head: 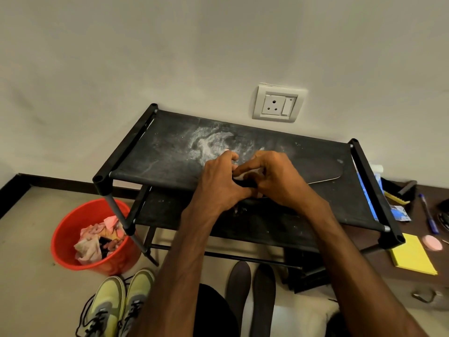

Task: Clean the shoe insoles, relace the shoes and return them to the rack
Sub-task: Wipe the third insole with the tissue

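My left hand [218, 183] and my right hand [274, 176] meet over the top shelf of the black shoe rack [155, 154]. Both curl their fingers round a small white wipe [243, 175] held between them. A dark insole [324, 175] with a pale edge lies on the shelf and runs out to the right from under my right hand. Two more dark insoles [239, 288] [263, 295] lie side by side on the floor below. A pair of yellow-green shoes [114, 307] with loose black laces stands at the bottom left.
White powder [209, 144] is smeared on the rack top. A red bucket [68, 229] with crumpled tissues stands on the floor at the left. To the right lie a yellow pad [410, 259], a blue pen [428, 215], a brush [398, 193] and a pink disc [432, 243]. A wall socket [278, 103] sits behind.
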